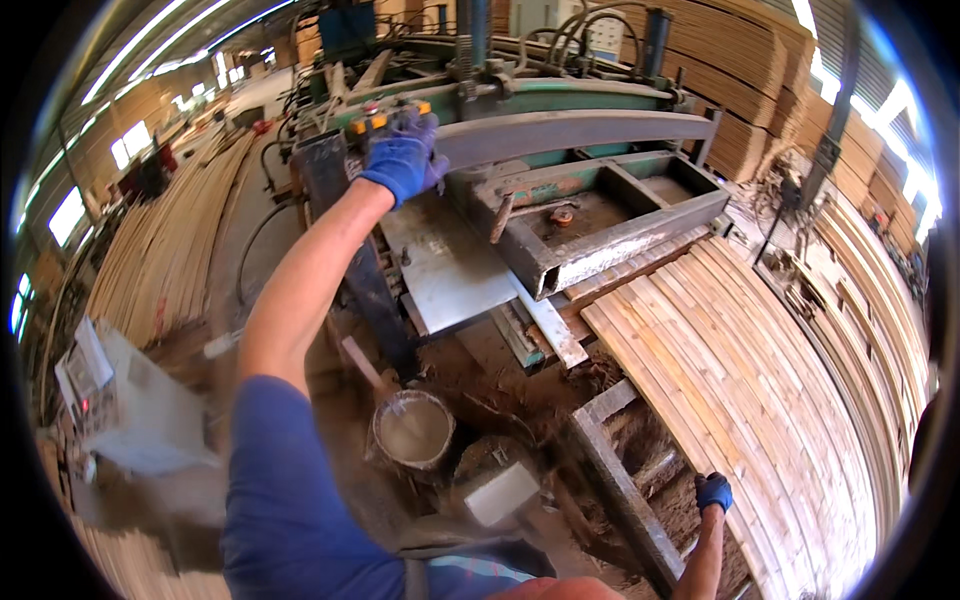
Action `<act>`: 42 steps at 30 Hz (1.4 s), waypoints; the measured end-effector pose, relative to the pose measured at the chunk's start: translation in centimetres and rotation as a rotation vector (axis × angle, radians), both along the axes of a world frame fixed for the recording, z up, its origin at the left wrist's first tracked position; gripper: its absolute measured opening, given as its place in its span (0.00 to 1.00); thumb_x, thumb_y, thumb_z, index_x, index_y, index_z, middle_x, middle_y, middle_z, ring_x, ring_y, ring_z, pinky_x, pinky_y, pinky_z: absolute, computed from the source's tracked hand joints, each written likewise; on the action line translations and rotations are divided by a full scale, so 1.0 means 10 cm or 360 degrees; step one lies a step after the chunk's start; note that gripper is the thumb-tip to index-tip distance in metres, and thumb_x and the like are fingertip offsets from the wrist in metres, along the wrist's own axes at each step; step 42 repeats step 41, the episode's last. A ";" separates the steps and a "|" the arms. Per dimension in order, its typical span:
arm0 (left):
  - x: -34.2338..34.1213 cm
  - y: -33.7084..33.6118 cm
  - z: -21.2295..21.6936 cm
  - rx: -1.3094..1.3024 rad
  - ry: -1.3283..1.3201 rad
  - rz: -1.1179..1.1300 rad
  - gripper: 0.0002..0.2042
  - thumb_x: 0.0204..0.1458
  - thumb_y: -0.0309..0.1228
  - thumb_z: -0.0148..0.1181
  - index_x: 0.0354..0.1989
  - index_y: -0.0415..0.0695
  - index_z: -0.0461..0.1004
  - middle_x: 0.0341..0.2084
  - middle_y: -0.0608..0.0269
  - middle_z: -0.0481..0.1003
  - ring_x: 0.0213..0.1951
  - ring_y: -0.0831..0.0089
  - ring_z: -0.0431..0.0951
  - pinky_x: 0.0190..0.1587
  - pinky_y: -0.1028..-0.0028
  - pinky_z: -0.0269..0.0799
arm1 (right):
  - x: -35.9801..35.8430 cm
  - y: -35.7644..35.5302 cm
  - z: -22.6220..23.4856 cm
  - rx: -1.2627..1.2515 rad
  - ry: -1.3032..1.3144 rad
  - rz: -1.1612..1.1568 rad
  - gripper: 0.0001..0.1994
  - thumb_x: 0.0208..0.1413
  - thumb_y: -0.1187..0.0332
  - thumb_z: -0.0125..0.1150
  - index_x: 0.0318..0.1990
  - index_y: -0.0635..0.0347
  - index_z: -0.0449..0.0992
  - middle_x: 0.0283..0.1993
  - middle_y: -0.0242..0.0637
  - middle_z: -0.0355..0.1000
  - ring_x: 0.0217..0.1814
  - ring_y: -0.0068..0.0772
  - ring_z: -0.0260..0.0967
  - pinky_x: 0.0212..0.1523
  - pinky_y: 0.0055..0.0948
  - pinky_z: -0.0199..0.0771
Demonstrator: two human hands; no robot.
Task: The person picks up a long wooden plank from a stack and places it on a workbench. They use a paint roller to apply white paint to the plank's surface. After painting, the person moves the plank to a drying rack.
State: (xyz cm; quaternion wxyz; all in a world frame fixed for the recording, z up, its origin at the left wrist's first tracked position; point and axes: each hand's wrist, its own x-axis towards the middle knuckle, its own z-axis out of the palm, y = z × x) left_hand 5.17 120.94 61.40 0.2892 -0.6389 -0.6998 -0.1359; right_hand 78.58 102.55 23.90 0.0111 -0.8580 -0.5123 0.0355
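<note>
My left arm stretches forward to the machine. Its blue-gloved left hand (402,160) is at a control block (372,122) with yellow and red parts; the fingers look spread, and the palm side is hidden. At lower right, my right hand (713,491), also in a blue glove, is closed at the near left edge of a wide wood panel (745,370) made of many narrow strips. Its fingertips are hidden. The panel lies beside a heavy steel frame (640,270) on the machine, with a curved metal bar (580,135) behind it.
Below the machine stand a bucket (412,430) of pale liquid and a light block (502,494). A steel rail (620,500) runs beside the panel. To the left are a grey control cabinet (140,400) and long wood strips (170,240). Stacked boards (720,70) rise behind.
</note>
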 end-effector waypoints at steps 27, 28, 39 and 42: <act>0.13 -1.73 -1.45 -0.0101 -0.0352 -0.0849 0.26 0.47 0.41 0.62 0.55 0.46 0.69 0.54 0.50 0.69 0.55 0.52 0.70 0.58 0.59 0.64 | -0.83 0.68 0.23 -0.0141 0.0504 -0.0009 0.20 0.47 0.48 0.58 0.33 0.55 0.81 0.33 0.46 0.78 0.40 0.46 0.76 0.44 0.39 0.73; 0.13 -2.29 -1.80 -0.0212 -0.0466 -0.0821 0.26 0.47 0.42 0.62 0.54 0.46 0.69 0.53 0.50 0.70 0.52 0.53 0.72 0.55 0.59 0.67 | -0.98 0.71 0.27 -0.0130 0.0542 0.0039 0.19 0.46 0.48 0.58 0.33 0.55 0.81 0.33 0.47 0.78 0.40 0.46 0.76 0.44 0.39 0.73; -0.52 -7.55 -3.60 -0.0840 -0.1701 0.0628 0.24 0.50 0.51 0.58 0.46 0.44 0.73 0.41 0.45 0.76 0.46 0.48 0.75 0.50 0.59 0.70 | -2.82 -0.47 1.45 0.0502 0.0146 0.1095 0.22 0.53 0.55 0.53 0.54 0.54 0.71 0.44 0.52 0.74 0.46 0.54 0.72 0.45 0.45 0.72; -0.69 -8.39 -3.68 -0.0737 -0.1713 0.0859 0.24 0.50 0.51 0.57 0.47 0.44 0.73 0.41 0.45 0.76 0.46 0.49 0.75 0.50 0.59 0.70 | -4.39 -1.54 2.12 0.0611 0.0604 0.1896 0.31 0.47 0.59 0.62 0.62 0.49 0.65 0.50 0.54 0.72 0.49 0.54 0.71 0.49 0.49 0.69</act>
